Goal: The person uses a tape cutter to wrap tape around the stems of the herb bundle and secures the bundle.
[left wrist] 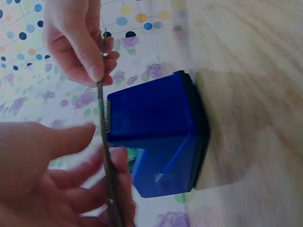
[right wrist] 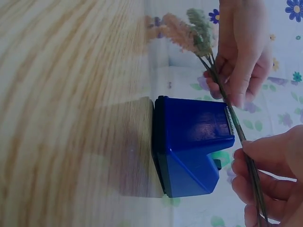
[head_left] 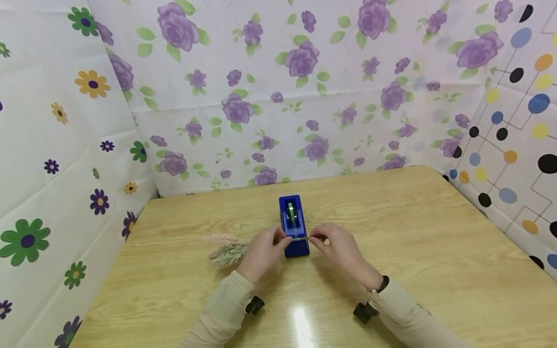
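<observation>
A small bunch of artificial flowers (right wrist: 180, 35), with fluffy pink and pale green heads, lies across both hands. Its thin stems (right wrist: 239, 125) run sideways over the front of a blue tape dispenser (head_left: 297, 248), right at the toothed cutting edge (left wrist: 107, 116). My left hand (head_left: 265, 249) grips the stems near the flower heads, left of the dispenser. On the other side, my right hand (head_left: 341, 249) pinches the stems toward their bare ends. The tape roll (head_left: 291, 210) sits in the dispenser. Whether tape sticks to the stems is too small to tell.
The dispenser stands on a wood-grain table (head_left: 413, 217). Behind it hangs a cloth with purple roses (head_left: 237, 108); patterned cloths also close off the left and right sides. Each wrist carries a black camera (head_left: 365, 311).
</observation>
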The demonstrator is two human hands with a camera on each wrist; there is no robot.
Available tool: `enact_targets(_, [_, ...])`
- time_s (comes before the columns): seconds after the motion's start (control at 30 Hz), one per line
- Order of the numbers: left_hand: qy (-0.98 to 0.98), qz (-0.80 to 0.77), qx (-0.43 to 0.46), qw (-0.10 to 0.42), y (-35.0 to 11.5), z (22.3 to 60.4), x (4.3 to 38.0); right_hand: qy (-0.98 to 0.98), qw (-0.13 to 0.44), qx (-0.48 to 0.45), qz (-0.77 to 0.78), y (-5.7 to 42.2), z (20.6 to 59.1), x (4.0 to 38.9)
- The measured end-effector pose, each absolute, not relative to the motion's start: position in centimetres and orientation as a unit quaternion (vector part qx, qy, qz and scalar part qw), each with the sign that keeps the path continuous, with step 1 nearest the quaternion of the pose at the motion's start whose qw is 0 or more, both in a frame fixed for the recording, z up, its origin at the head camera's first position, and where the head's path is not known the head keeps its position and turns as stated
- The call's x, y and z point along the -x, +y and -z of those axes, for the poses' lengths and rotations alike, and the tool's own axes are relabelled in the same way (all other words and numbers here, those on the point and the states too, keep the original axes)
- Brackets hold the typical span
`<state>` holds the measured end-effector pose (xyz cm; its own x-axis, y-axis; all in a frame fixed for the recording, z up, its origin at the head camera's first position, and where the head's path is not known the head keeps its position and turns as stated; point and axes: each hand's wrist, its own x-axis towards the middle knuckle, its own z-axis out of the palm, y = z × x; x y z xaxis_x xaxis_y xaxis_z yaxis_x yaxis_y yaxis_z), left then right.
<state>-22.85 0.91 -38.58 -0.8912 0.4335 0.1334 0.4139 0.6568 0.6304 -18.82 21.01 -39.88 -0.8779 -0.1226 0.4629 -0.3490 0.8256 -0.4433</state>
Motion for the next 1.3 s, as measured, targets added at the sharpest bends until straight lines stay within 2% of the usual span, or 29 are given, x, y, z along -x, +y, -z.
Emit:
enact_targets(0.27, [0.912,-0.306,-0.274,0.002,0.5,38.6,23.3,-0.935,0.198,-0.122,-0.267,21.3,39.6,18.9])
enact_targets(0.5, [0.901,-0.317,-0.286,0.075,0.6,38.4,23.3,-0.938,0.164,-0.144,-0.268,21.5,39.5,19.0])
enact_targets(0.73, [0.9,-0.327,-0.274,0.085,0.7,37.9,23.0,-0.939,0.108,-0.188,-0.267,21.8,39.4,19.1])
enact_targets(0.97, [0.897,-0.345,-0.253,0.112,0.7,37.5,23.0,-0.905,0.034,-0.206,-0.37,22.0,39.2,19.0])
enact_targets(1.3, [0.864,-0.401,-0.253,0.17,0.2,37.5,23.4,-0.9,0.018,-0.182,-0.396,21.9,38.7,18.8])
